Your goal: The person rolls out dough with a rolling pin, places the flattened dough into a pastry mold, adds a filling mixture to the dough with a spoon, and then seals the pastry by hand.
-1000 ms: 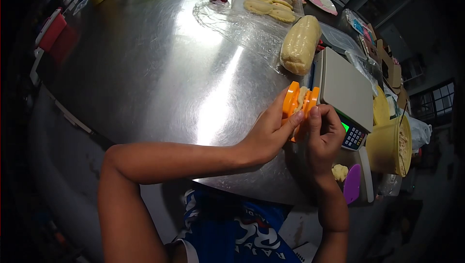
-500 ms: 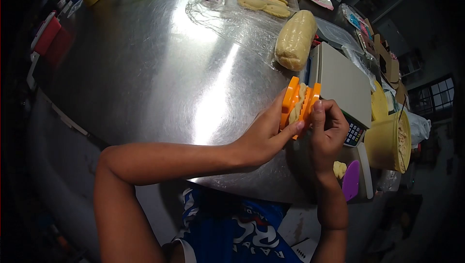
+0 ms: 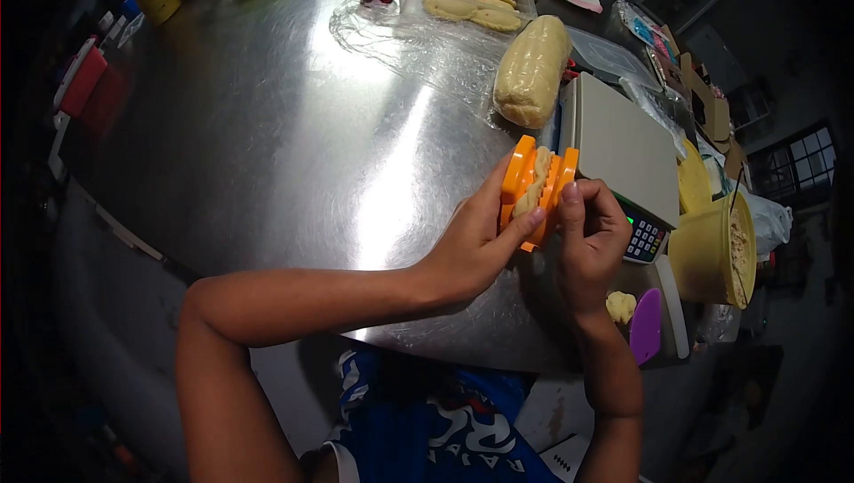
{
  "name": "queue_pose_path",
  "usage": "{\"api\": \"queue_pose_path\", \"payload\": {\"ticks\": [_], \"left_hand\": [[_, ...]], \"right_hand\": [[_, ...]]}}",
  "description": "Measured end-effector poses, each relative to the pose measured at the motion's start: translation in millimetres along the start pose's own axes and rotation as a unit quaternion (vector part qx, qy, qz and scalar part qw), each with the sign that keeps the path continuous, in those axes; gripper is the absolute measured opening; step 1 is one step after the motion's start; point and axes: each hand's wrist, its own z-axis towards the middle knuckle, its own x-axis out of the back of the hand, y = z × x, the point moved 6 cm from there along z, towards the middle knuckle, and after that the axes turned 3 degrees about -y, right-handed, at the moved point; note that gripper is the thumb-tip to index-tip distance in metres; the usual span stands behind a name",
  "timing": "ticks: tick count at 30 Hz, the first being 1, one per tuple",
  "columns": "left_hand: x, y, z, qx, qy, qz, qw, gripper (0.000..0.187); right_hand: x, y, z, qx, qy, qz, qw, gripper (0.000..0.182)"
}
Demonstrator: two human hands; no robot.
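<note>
Both hands, left (image 3: pixel 476 247) and right (image 3: pixel 587 247), clasp the stiff orange mould (image 3: pixel 534 185) by its halves, soft dough (image 3: pixel 532 189) likely tearing easily.

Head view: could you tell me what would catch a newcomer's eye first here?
The orange press mould, half shut on pale dough, is gripped between the left hand and right hand over the steel table. Behind it lies a wrapped dough log, beside the scale.
</note>
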Motion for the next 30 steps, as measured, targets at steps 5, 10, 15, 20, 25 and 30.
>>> {"api": "queue_pose_path", "payload": {"ticks": [5, 10, 15, 20, 25, 30], "left_hand": [[0, 6, -2, -0.006, 0.010, -0.019, 1.000, 0.050], [1, 13, -1, -0.002, 0.030, -0.055, 0.998, 0.045], [-3, 18, -5, 0.001, 0.033, -0.047, 0.998, 0.043], [0, 18, -7, -0.022, 0.038, 0.037, 0.998, 0.036], [2, 21, -9, -0.034, 0.050, 0.020, 0.998, 0.033], [5, 26, -4, -0.098, 0.037, 0.053, 0.993, 0.031]], "right_hand": [[4, -5, -1, 0.006, 0.010, 0.041, 0.999, 0.019], [6, -3, -1, 0.009, 0.018, 0.075, 0.997, 0.019], [0, 1, 1, 0.010, -0.008, 0.063, 0.998, 0.019], [-4, -10, -3, 0.074, -0.036, 0.007, 0.997, 0.020], [-6, -21, -9, 0.165, -0.067, -0.084, 0.980, 0.020], [-5, -26, -11, 0.185, -0.074, -0.075, 0.977, 0.017]]}}
